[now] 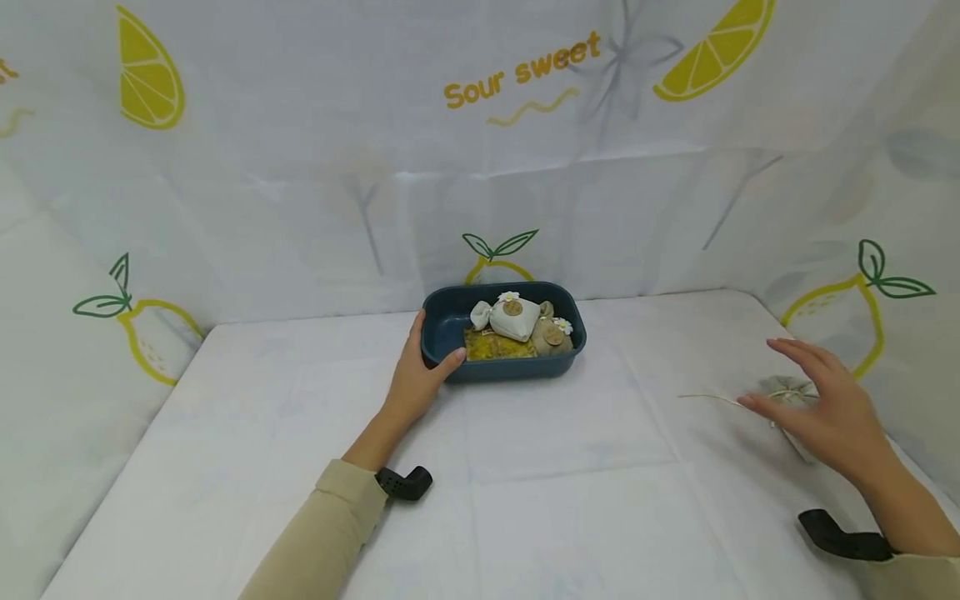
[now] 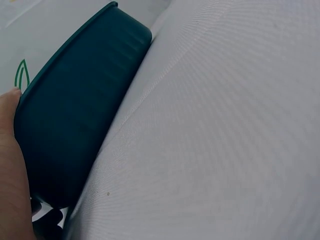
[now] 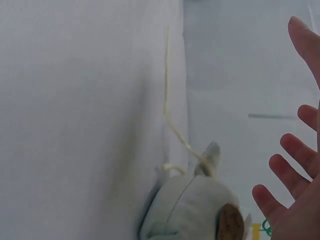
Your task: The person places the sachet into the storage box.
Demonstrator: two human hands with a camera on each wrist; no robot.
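A dark blue oblong tub [image 1: 510, 369] stands near the back of the table. It holds a white cloth pouch [image 1: 517, 321], a tan pouch [image 1: 551, 337] and a clear packet of yellow bits [image 1: 498, 345]. My left hand [image 1: 420, 371] grips the tub's left end, thumb at the front rim; the left wrist view shows the tub's outer wall [image 2: 85, 100]. On the right, my right hand [image 1: 836, 412] hovers with spread fingers by a pale drawstring pouch [image 3: 190, 210], partly hidden behind it in the head view. A loose string [image 3: 167, 75] trails from this pouch; the hand looks apart from it.
White cloth covers the table [image 1: 480, 500]. Behind and at the sides hangs a white curtain [image 1: 300, 208] printed with lemons and lettering. Black wrist bands [image 1: 847, 537] sit on both wrists.
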